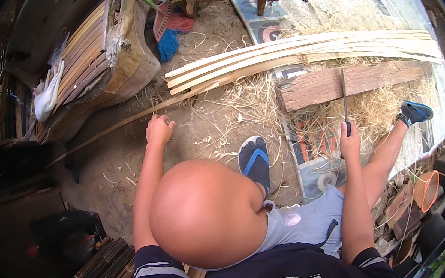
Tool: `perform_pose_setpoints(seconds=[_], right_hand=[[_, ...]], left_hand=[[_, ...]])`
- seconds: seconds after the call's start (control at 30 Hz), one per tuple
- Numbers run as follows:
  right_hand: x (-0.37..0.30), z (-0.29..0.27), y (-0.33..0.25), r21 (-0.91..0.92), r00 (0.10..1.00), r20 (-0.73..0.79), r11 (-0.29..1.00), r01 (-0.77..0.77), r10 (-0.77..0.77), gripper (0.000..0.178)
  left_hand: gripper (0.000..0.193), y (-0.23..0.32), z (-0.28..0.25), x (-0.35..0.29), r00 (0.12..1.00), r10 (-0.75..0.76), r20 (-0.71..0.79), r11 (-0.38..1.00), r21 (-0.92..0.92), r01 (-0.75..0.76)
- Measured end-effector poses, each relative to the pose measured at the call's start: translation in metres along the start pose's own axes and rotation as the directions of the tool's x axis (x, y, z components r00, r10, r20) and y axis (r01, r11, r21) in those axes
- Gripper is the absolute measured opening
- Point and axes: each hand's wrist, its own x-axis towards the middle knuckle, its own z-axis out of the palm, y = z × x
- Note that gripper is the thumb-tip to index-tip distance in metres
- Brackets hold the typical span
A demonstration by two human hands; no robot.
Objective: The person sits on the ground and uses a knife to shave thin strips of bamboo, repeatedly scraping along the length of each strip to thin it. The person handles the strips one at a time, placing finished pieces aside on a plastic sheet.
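1. You have two hands in view.
2. Your left hand (160,129), between nine and ten o'clock, has curled fingers at one long strip (122,126); you cannot tell whether it pinches the strip or only touches it.
3. That strip slants from nine o'clock up toward twelve, its right end meeting the near edge of the pile.
4. Your right hand (349,144), just past three o'clock, is closed round the black handle of one knife (344,97).
5. The blade points up across one block (310,93) between two and three o'clock; contact is unclear.
6. One pile of pale strips (300,53) lies just beyond the block, at least three strips, overlapping too much to count exactly.
7. Shavings (379,113), past counting, lie around the block on the printed sheet (402,3).
8. You wear two sandals: one (254,163) near the centre toward five o'clock, one (417,111) at three.
9. One orange bucket (427,191) sits near four o'clock.
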Motion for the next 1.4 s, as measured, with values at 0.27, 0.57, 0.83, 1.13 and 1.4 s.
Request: perform_pose_setpoints(seconds=[0.27, 0.57, 0.83, 1.13, 1.4], right_hand=[[-0.002, 0.002, -0.006, 0.037, 1.0, 0.018, 0.999, -0.024, 0.024, 0.04], [0.0, 0.001, 0.004, 0.014, 0.998, 0.02, 0.998, -0.067, 0.066, 0.046], [-0.002, -0.002, -0.007, 0.016, 0.994, 0.019, 0.995, -0.103, 0.103, 0.043], [-0.003, -0.002, -0.012, -0.021, 0.994, 0.023, 0.994, -0.103, 0.104, 0.047], [-0.003, -0.009, -0.011, 0.012, 0.988, 0.06, 0.99, -0.141, 0.14, 0.047]], left_hand=[[0.042, 0.046, 0.042, 0.047, 0.817, 0.301, -0.492, 0.954, 0.162, -0.254], [0.027, -0.006, 0.023, 0.062, 0.985, 0.165, -0.058, 0.915, 0.383, -0.131], [0.022, 0.056, -0.025, 0.076, 0.837, 0.242, -0.491, 0.969, 0.08, -0.233], [0.031, 0.142, -0.011, 0.105, 0.824, 0.466, -0.321, 0.884, 0.212, -0.417], [0.061, 0.162, -0.082, 0.075, 0.848, 0.346, -0.401, 0.892, -0.141, -0.43]])
